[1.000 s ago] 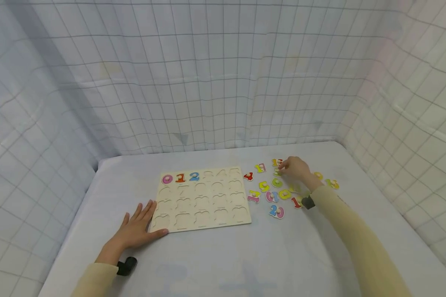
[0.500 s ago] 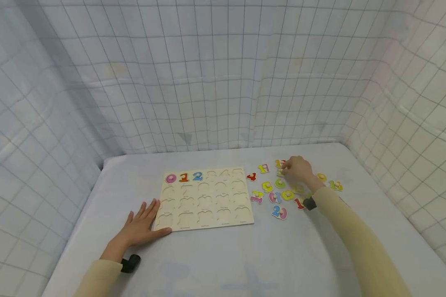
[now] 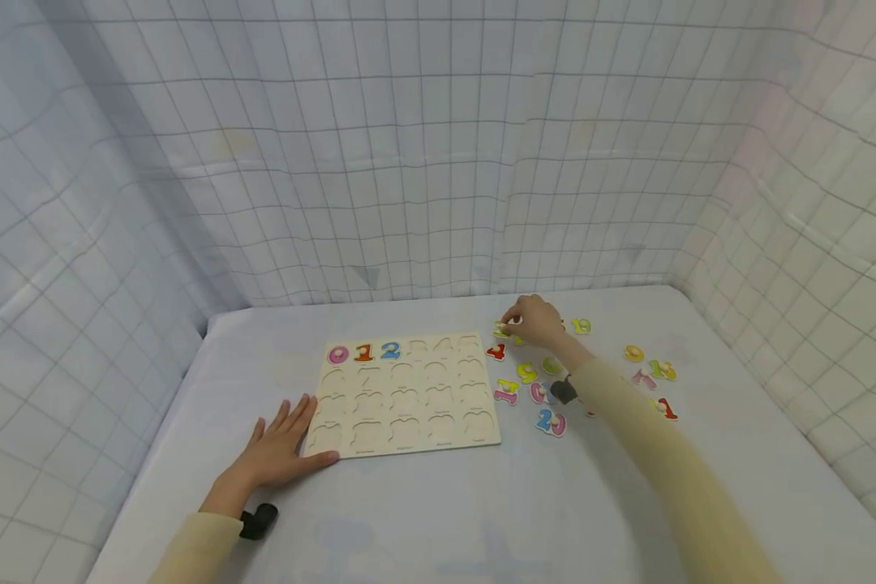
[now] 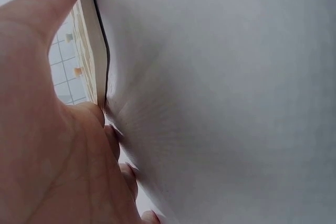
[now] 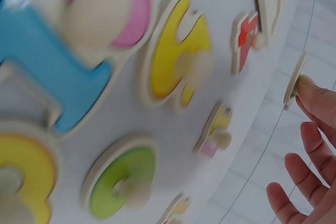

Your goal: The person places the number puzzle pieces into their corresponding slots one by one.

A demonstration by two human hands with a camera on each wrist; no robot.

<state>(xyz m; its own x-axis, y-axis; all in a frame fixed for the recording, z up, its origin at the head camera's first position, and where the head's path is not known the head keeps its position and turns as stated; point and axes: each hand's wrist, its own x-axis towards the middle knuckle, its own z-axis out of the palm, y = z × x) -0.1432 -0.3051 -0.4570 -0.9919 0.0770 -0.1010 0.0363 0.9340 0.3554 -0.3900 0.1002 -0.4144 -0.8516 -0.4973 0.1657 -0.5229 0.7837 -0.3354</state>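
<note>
My left hand (image 3: pixel 281 446) lies with straight, spread fingers at the near left corner of a pale wooden number-puzzle board (image 3: pixel 423 388), its thumb along the front edge. The left wrist view shows that thumb (image 4: pixel 47 3) over the board's side. In the top row sit a pink 0 (image 3: pixel 338 354), an orange-red 1 (image 3: pixel 364 353) and a blue 2 (image 3: pixel 390 350). My right hand (image 3: pixel 538 323) pinches a yellow-green number piece (image 3: pixel 500 329) by its knob, off the board's far right corner. In the right wrist view this piece (image 5: pixel 295 81) is raised and edge-on, its face hidden.
Loose knobbed pieces lie right of the board, among them a red 4 (image 3: pixel 495 352), a yellow 5 (image 3: pixel 528 372) and a blue-and-pink 20 (image 3: pixel 551 422). Others, such as an orange piece (image 3: pixel 634 353), lie farther right. A grid-patterned curtain (image 3: pixel 438 162) stands behind the table.
My right hand has lifted a yellow-green piece from the cluster and moved left with it, toward the board. Pieces that the hand covered now show. The left hand stays in place.
</note>
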